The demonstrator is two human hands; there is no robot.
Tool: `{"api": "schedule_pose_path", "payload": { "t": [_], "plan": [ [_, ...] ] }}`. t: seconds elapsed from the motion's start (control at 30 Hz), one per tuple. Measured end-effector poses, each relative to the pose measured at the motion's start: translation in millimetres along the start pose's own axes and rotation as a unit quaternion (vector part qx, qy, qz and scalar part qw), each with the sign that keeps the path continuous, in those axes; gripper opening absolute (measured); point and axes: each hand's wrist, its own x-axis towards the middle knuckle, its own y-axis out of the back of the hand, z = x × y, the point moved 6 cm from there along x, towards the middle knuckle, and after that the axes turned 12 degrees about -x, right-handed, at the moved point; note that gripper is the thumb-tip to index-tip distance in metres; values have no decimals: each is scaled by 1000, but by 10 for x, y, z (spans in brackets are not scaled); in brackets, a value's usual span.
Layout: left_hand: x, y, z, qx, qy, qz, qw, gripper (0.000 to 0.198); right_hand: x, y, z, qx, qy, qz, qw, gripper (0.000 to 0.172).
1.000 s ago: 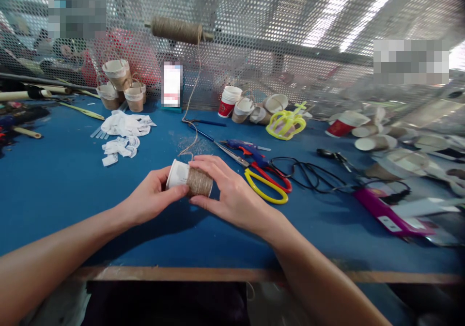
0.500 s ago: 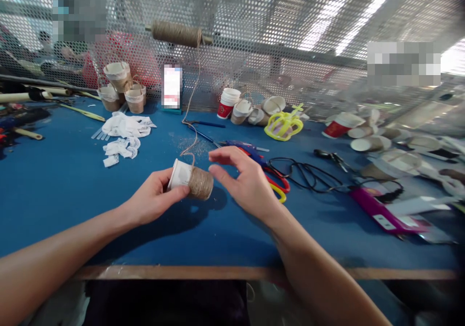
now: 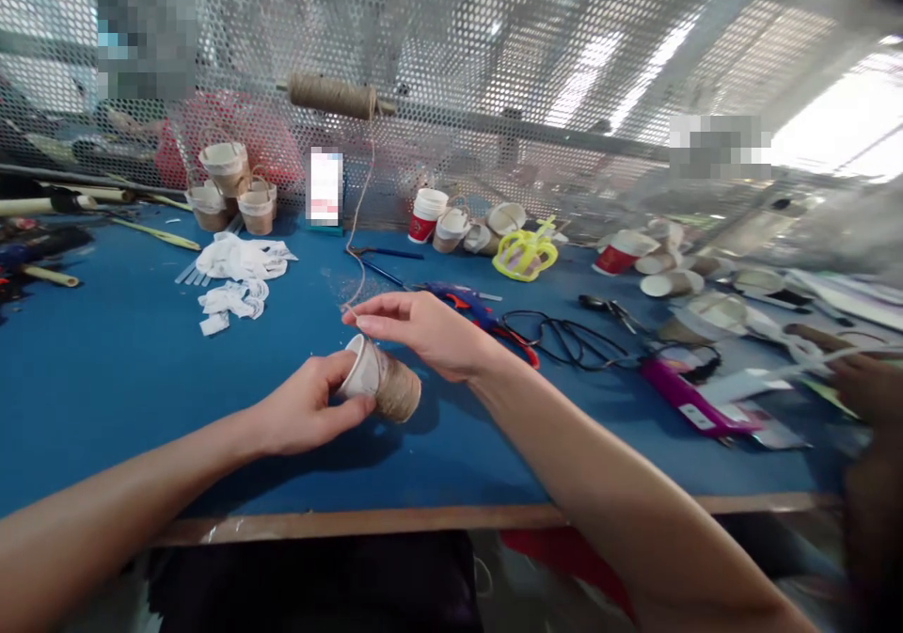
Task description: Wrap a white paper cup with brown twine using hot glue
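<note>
My left hand (image 3: 314, 405) grips a white paper cup (image 3: 361, 370) by its rim end, with the fingers reaching inside. Brown twine (image 3: 399, 390) is wound around the cup's lower part, and the cup lies tilted on its side above the table. My right hand (image 3: 416, 332) is over the cup, its thumb and fingers pinched on the loose strand of twine (image 3: 365, 191). That strand runs up to a twine spool (image 3: 331, 95) on a rod at the mesh screen.
A blue glue gun (image 3: 462, 299) with a black cord lies beyond my right hand. White paper scraps (image 3: 244, 257) and twine-wrapped cups (image 3: 224, 170) stand at left. A yellow crown-shaped basket (image 3: 526, 255), more cups and a purple box (image 3: 695, 403) sit at right, near a co-worker's hand (image 3: 871, 379).
My right hand has moved left over the cup and closed on the twine strand. The cup has turned slightly in my left hand. A co-worker's hand has appeared at the right.
</note>
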Motion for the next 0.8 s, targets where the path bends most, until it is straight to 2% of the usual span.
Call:
{"api": "schedule_pose_path", "payload": {
  "t": [0.07,0.13,0.23,0.33,0.47,0.53,0.6,0.7,0.8],
  "plan": [
    [5,-16,1,-2,2,-10,1000,20,57,-48,-113,-16,34,-19,999,20],
    [10,-31,-15,-14,7,-22,1000,23,132,-118,-164,-96,52,-49,993,21],
    [13,-41,-45,-50,12,-31,998,24,268,-56,-69,-231,24,-29,972,20],
    [8,-30,-64,-90,20,-25,995,26,335,300,173,-274,-25,63,959,21],
    [5,5,-64,-111,34,5,993,25,157,1034,637,-321,-127,211,914,20],
    [10,18,-56,-115,37,16,993,25,12,1310,839,-330,-165,246,897,19],
    [18,19,-51,-120,38,18,992,25,-103,1443,968,-325,-186,251,893,19],
    [24,7,-60,-125,40,13,991,26,-156,1342,975,-295,-188,222,910,26],
    [15,-9,-69,-107,38,9,993,26,-77,916,813,-232,-167,132,949,48]
  ]
}}
